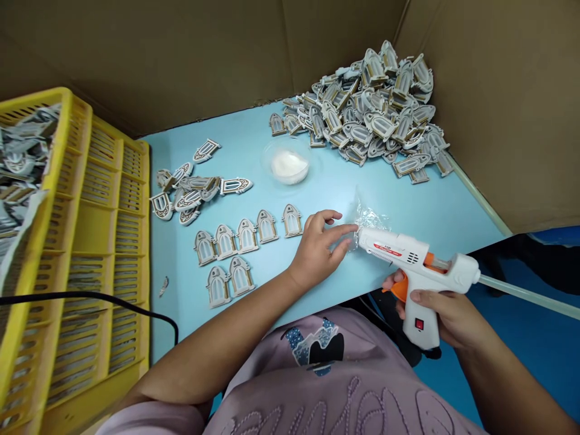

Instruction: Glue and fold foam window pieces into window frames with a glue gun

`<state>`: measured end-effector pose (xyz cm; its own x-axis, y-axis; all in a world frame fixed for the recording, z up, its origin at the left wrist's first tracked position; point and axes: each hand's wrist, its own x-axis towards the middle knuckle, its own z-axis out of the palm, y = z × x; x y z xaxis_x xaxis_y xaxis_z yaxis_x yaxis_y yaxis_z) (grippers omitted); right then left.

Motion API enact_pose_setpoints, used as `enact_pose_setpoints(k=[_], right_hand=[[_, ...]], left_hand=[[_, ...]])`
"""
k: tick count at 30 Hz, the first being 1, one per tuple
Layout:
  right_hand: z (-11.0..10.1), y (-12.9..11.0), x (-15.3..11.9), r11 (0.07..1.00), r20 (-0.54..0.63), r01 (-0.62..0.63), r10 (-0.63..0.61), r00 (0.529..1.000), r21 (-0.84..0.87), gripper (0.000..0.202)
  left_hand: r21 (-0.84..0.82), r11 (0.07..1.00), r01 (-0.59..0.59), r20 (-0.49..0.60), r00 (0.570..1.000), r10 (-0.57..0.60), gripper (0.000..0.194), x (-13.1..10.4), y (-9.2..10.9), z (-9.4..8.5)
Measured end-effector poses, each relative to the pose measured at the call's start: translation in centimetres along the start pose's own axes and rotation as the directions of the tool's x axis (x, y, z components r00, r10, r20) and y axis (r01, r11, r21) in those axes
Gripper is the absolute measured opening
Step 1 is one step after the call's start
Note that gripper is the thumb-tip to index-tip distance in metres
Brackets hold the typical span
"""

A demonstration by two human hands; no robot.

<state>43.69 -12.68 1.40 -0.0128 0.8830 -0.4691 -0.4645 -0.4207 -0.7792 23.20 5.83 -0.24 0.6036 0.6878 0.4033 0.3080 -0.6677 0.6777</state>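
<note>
My right hand [453, 317] grips a white hot glue gun [417, 266] by its handle, fingers at the orange trigger. A long glue stick [530, 295] sticks out of its rear end. My left hand [321, 244] hovers over the table with its fingers apart, the index fingertip close to the gun's nozzle; I cannot tell whether they touch. Beneath the nozzle lies a clump of clear glue strings or plastic film [369, 216]. To the left of that hand, several small arched window-shaped pieces [247, 234] stand in two rows, white and gold.
A large heap of similar pieces [362, 109] fills the back right corner. Near it sits a clear dish of white material [289, 166]. More pieces [194, 192] lie loose at left, beside a yellow crate [97, 241]. A black cable [90, 295] crosses the crate. Cardboard walls [203, 54] enclose the table.
</note>
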Motion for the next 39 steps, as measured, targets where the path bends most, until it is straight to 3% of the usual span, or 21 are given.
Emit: enact_pose_setpoints(k=[7,14,19,22,32,35,39], right_hand=[[0.2,-0.6,0.3,0.993,0.061,-0.002,-0.005,0.998,0.12,0.02],[-0.7,0.3,0.6,0.972,0.14,-0.079,0.048,0.989,0.221,0.026],[-0.8,0.8,0.7,0.958,0.171,-0.098,0.052,0.984,0.271,0.028],[-0.6,0.8,0.7,0.952,0.181,-0.103,0.052,0.982,0.287,0.027],[-0.5,0.2,0.4,0.947,0.183,-0.047,-0.013,0.983,0.317,0.029],[-0.8,0.2,0.0,0.944,0.175,-0.004,-0.057,0.983,0.329,0.03],[-0.8,0.3,-0.6,0.944,0.118,0.064,-0.107,0.987,0.324,0.028]], left_hand=[[0.121,0.991,-0.06,-0.016,0.998,0.062,0.02,0.1,-0.4,0.1],[-0.01,0.998,-0.068,0.011,0.998,0.068,0.015,0.6,-0.6,-0.2],[-0.281,0.953,0.11,0.036,0.994,-0.104,0.011,0.8,-0.3,-0.3],[-0.339,0.917,0.21,0.06,0.978,-0.202,0.008,0.7,0.0,-0.3],[-0.479,0.742,0.47,0.097,0.868,-0.487,0.008,0.4,-0.2,0.1],[-0.513,0.705,0.49,0.117,0.853,-0.508,0.013,1.1,-0.1,0.9],[-0.502,0.717,0.484,0.207,0.872,-0.443,0.022,2.9,0.5,2.6]])
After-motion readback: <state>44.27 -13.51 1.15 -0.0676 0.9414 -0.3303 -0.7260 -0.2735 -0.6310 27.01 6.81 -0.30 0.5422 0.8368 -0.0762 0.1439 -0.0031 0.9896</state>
